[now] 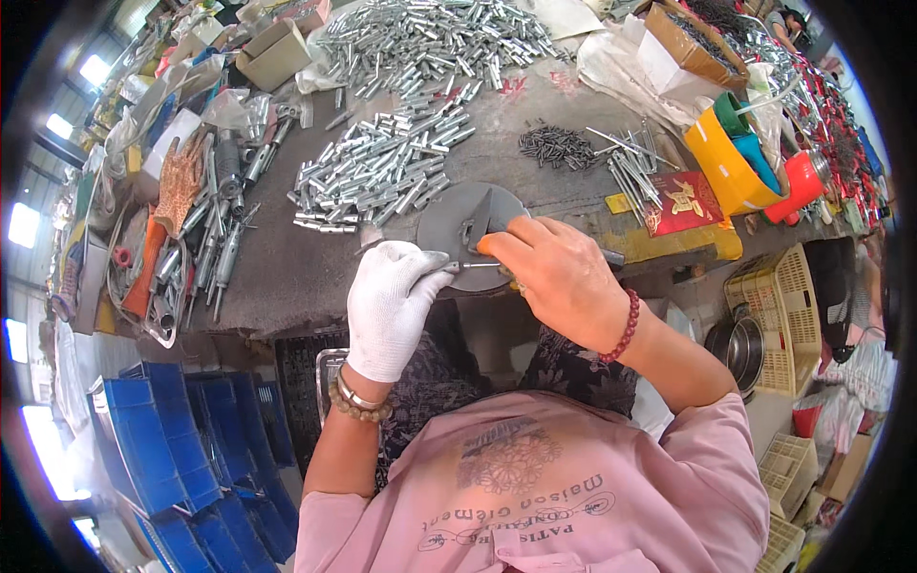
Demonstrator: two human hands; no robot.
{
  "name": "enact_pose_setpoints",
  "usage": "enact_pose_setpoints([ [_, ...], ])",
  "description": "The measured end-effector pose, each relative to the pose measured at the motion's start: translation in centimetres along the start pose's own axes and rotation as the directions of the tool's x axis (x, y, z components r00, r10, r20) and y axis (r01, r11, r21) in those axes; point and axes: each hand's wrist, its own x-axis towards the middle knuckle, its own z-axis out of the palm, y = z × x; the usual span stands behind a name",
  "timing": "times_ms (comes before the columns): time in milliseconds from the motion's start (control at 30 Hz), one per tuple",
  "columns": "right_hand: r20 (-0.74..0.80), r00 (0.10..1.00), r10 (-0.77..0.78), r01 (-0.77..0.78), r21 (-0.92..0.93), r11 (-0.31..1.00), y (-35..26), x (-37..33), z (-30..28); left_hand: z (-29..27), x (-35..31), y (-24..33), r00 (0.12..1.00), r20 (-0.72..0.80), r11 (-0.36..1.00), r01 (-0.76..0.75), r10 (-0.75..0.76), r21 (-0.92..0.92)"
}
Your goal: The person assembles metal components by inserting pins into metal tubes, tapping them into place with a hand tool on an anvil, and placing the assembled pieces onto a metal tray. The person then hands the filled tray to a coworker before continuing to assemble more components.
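At the table's near edge, my left hand (387,306), in a white knit glove, is closed with thumb and forefinger on one end of a small metal rod (480,265). My bare right hand (568,277) pinches the rod's other end; orange covering shows on a fingertip. Both hands are just over the near side of a round grey plate (437,215), which bears a dark upright metal block (487,212). Left of the plate lies a pile of shiny metal cylinders (382,172). Small dark pins (557,148) and longer thin rods (632,172) lie beyond my right hand.
A bigger heap of metal cylinders (430,43) covers the far table. Tools with orange handles (145,263) crowd the left. At right are a red envelope (683,202), a yellow container (731,162) and a red bottle (804,181). Blue bins (158,430) stand below left, yellow crates (778,315) below right.
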Motion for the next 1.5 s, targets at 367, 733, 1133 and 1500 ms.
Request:
enact_pose_setpoints([
  [367, 0.049, 0.996, -0.078, 0.082, -0.074, 0.994, 1.4, 0.1, 0.1, -0.3, -0.1, 0.3, 0.997, 0.051, 0.998, 0.061, -0.061, -0.010],
  [733, -0.056, 0.978, -0.203, 0.195, -0.127, 0.973, 1.9, 0.2, 1.2, 0.0, -0.2, 0.0, 0.998, 0.032, 0.998, 0.053, -0.052, -0.037],
  [1133, -0.074, 0.951, -0.299, 0.283, -0.173, 0.943, 2.0, 0.4, 1.9, 0.2, 0.2, -0.1, 0.998, 0.058, 0.997, 0.034, -0.030, -0.066],
  [1500, -0.254, 0.959, 0.122, -0.151, -0.094, 0.984, 7.3, 0.1, -2.2, 0.0, 0.0, 0.5, 0.999, 0.037, 0.999, 0.029, -0.027, -0.036],
])
